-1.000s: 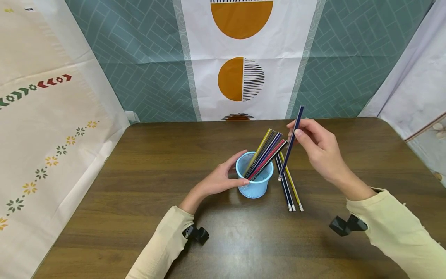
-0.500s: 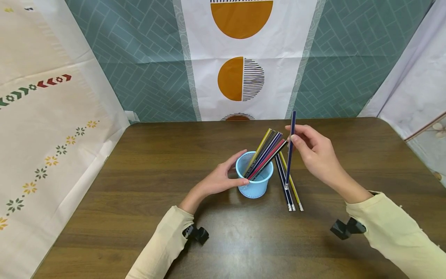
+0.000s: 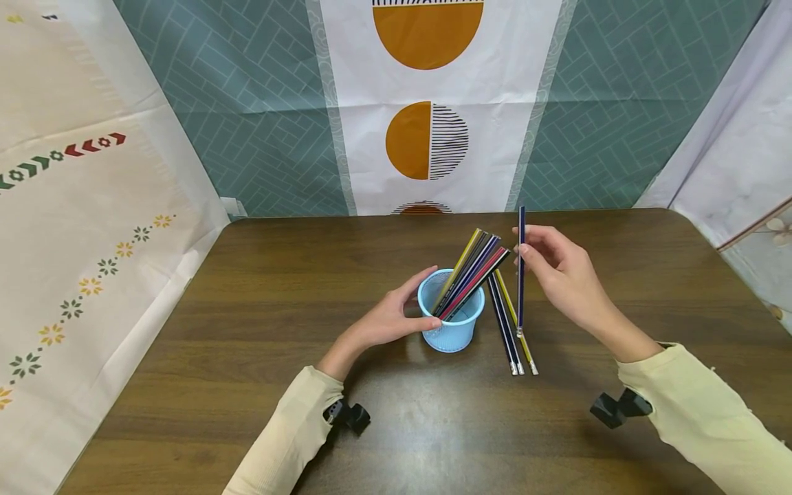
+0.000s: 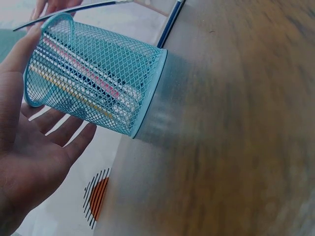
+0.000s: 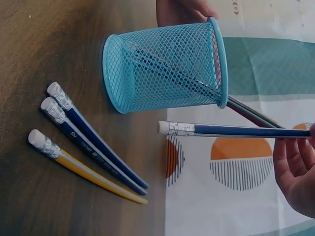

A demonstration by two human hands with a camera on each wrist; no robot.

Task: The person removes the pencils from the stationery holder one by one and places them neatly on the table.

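Observation:
My left hand [image 3: 390, 317] holds a light-blue mesh pencil cup [image 3: 452, 338] at its rim, thumb on the near side and fingers around the other. The cup stands upright on the table. Several pencils [image 3: 468, 271], yellow, dark, blue and red, lean to the right inside it. To the cup's right, my right hand [image 3: 566, 271] pinches a dark blue pencil [image 3: 521, 295] near its upper part. That pencil hangs nearly upright with its white eraser down, apart from the cup in the right wrist view. Below it, two dark blue pencils [image 5: 98, 147] and a yellow pencil [image 5: 93, 174] lie on the table.
The brown wooden table [image 3: 260, 344] spans the view. Behind it hangs a green and white cloth [image 3: 278, 137] with orange half circles. White patterned cloth [image 3: 93, 309] borders the left side, and pale cloth [image 3: 736, 137] the right.
The dark blue pencil in my right hand has swung from a slant to nearly upright. Its eraser end has moved right and down, away from the cup. My left hand and the cup stay put.

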